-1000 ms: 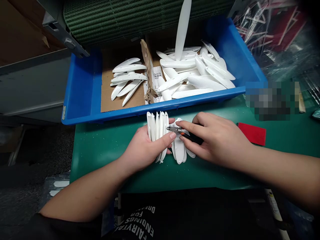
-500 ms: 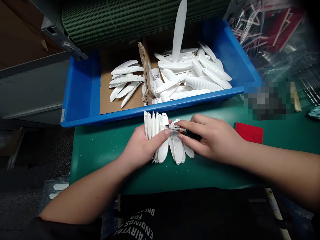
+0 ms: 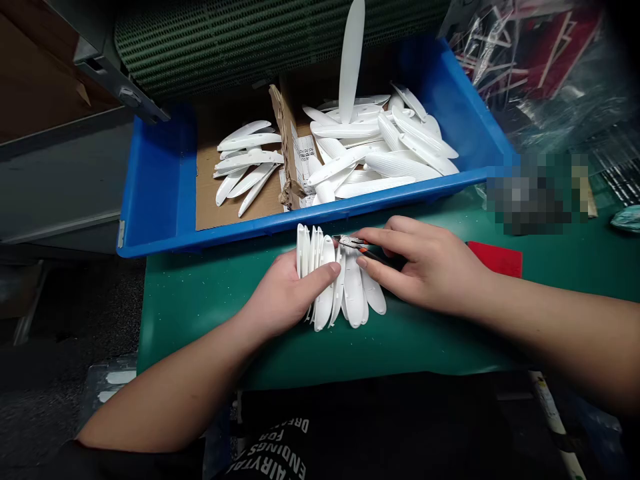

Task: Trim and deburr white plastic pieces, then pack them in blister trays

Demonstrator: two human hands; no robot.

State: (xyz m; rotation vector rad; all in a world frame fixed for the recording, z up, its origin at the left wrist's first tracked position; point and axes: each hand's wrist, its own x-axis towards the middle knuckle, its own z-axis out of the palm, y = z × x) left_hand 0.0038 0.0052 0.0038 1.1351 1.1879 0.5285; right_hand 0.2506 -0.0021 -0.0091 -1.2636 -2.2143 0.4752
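Observation:
Several long, oval white plastic pieces (image 3: pixel 325 293) stand side by side in my left hand (image 3: pixel 287 287), whose thumb presses on the front ones. My right hand (image 3: pixel 425 263) is closed round a pair of pliers (image 3: pixel 353 243) with dark handles and a bit of orange. The metal jaws are at the upper end of the held pieces; whether they grip one is too small to tell. More white pieces (image 3: pixel 355 293) lie fanned on the green table under the pliers and beside the held bunch.
Behind my hands stands a blue bin (image 3: pixel 320 217), split by a cardboard divider (image 3: pixel 287 147), with white pieces on both sides. A green ridged belt (image 3: pixel 240 47) lies beyond it. A red pad (image 3: pixel 495 259) rests near my right wrist. Plastic bags (image 3: pixel 545 73) are at the back right.
The pliers have moved up slightly, to the top end of the pieces. Another piece now shows at the right of the bunch in my left hand. The view has shifted a little.

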